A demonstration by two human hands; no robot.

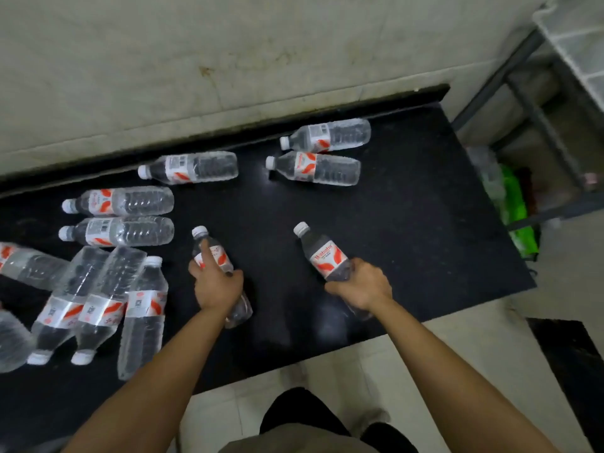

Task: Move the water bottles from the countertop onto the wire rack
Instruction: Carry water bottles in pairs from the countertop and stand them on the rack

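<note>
Left hand fingers clenched on left bottle, right hand on right bottle. I'd watch slick plastic slipping mid-swing to the wire rack, or elbows rolling counter bottles off.

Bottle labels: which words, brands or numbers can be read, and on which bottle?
"Wahaha": red brand word, somewhat blurred, on the bottle in the right hand.
Smaller print below it: too blurred.
Bottle in the left hand: label unreadable.
Bottles lying on the countertop: barcodes and text too small.

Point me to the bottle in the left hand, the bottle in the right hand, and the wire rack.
left-hand bottle [214,253]: head view, on its label.
right-hand bottle [327,256]: head view, on its label.
wire rack [536,116]: head view, on a dark frame bar.
</note>
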